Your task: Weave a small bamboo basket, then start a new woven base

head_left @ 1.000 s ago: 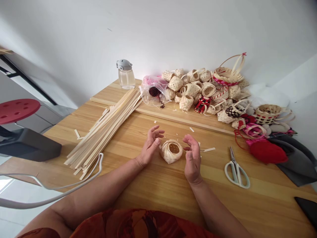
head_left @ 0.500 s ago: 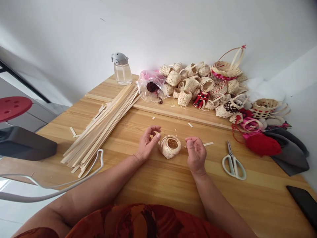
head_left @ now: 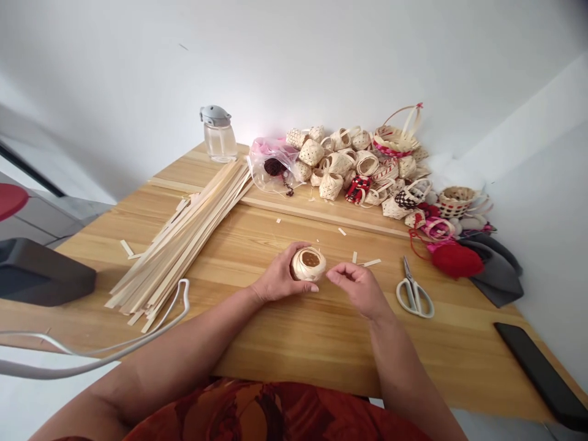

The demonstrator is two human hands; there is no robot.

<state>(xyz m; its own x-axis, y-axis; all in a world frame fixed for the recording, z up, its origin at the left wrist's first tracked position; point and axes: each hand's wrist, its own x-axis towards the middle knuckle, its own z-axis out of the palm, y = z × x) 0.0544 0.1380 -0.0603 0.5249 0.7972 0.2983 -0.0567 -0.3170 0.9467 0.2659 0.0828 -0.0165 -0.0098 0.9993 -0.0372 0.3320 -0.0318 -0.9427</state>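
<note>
A small round woven basket (head_left: 303,271) of pale strips, its round opening facing up, rests on the wooden table (head_left: 294,337). My left hand (head_left: 282,274) curls round its left side, thumb along the near side and fingers at the back. My right hand (head_left: 358,286) is closed in a pinch just off the basket's right side. Whatever lies between its fingertips is too small to make out. A few short strip offcuts (head_left: 372,263) lie beyond the right hand, and white-handled scissors (head_left: 414,296) lie to its right.
Long pale strips (head_left: 184,245) form a bundle on the left, near a white cable (head_left: 184,297) and a dark box (head_left: 43,272). At the back stand a water bottle (head_left: 220,138) and many little baskets (head_left: 331,185). Red yarn (head_left: 457,260) and a black phone (head_left: 537,367) are on the right.
My left hand has moved from beside the basket to hold it round the side. My right hand has turned inward, its pinched fingertips nearer the basket. The whole view has shifted slightly.
</note>
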